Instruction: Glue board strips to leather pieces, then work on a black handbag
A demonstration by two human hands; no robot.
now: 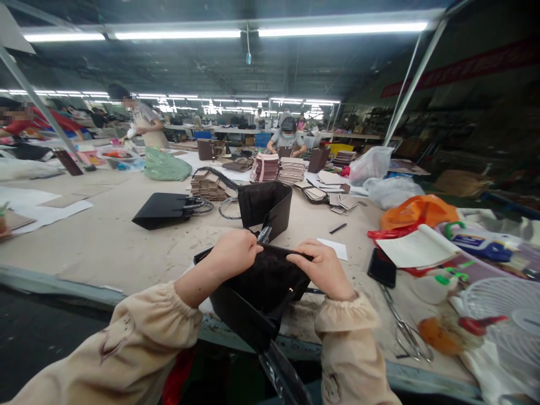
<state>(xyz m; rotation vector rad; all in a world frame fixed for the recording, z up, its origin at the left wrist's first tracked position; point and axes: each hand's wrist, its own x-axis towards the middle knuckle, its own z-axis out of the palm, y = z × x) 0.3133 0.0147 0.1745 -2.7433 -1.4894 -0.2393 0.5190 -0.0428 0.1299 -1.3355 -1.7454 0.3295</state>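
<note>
A black handbag (261,281) lies tilted at the table's front edge, its mouth facing me and a plastic-wrapped handle (280,368) hanging over the edge. My left hand (236,253) pinches the bag's far rim between thumb and fingers. On the same rim, further right, my right hand (323,264) grips with the thumb inside and the fingers behind. Just beyond stands a second black bag (274,211), open at the top. Another black bag (162,211) rests flat to the left, its wrapped handles pointing right.
Stacked brown pieces (210,185) stand behind the bags. On the right are a phone (382,267), scissors (407,332), a notepad (417,247), a glue bottle (436,284) and a white fan guard (502,309). A co-worker (288,138) sits across the table; a green plastic bag (166,165) lies left.
</note>
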